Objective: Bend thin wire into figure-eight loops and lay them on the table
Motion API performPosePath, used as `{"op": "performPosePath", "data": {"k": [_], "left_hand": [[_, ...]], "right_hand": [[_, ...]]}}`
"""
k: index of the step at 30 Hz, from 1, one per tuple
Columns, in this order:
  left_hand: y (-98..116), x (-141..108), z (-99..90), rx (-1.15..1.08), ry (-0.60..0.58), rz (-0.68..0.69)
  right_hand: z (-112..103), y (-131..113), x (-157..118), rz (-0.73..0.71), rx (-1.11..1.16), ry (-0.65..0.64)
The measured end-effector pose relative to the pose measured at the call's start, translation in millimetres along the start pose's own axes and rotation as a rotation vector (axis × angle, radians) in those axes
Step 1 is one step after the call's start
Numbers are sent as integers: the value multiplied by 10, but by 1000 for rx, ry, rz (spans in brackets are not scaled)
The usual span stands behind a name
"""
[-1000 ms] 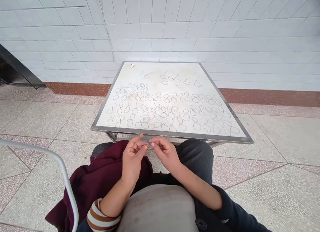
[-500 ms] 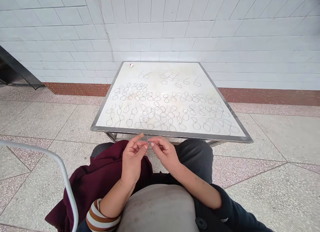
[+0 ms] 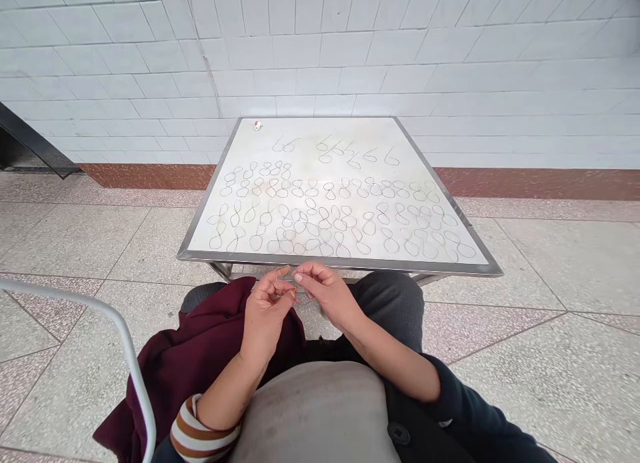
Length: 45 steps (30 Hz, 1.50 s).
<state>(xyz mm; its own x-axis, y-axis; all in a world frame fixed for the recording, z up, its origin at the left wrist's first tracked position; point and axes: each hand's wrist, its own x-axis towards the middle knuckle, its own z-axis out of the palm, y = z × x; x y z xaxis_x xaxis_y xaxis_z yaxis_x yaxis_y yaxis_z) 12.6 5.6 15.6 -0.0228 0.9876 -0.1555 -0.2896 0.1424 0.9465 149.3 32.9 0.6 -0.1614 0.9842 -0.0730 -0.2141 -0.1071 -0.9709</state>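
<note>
We see our left hand (image 3: 267, 316) and our right hand (image 3: 327, 293) close together, just above our lap. Both are pinched small, and they hold a thin wire (image 3: 299, 291) between fingers and thumbs. The wire is bent, and it sits right between the two hands. At 12 o'clock, just past the hands, stands a white worktop (image 3: 340, 263) with a steel edge. Many wire loops (image 3: 313, 230) lie on it in rows. Most look like 8s, and the ones at the far side look like 6s. A small red and white bit (image 3: 258, 125) sits near the far edge, at 11 o'clock. A dark red cloth (image 3: 200, 343) lies over our lap. A white chair rail (image 3: 85, 296) curves by us at 9 o'clock.
</note>
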Motion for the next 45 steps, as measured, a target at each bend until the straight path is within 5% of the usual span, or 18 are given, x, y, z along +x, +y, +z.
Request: {"op": "performPosePath", "data": {"k": [35,40,45], "left_hand": [[-76,13,-53,33,-16,-6],[-69,20,-62,37,13,-9],[-57,13,-60,50,7,-6]], "right_hand": [[-1,-7,-27,45,61,-19],[-62,60,-38,42,-23,-73],[-105,73,-81,-162,-327,-35]]}}
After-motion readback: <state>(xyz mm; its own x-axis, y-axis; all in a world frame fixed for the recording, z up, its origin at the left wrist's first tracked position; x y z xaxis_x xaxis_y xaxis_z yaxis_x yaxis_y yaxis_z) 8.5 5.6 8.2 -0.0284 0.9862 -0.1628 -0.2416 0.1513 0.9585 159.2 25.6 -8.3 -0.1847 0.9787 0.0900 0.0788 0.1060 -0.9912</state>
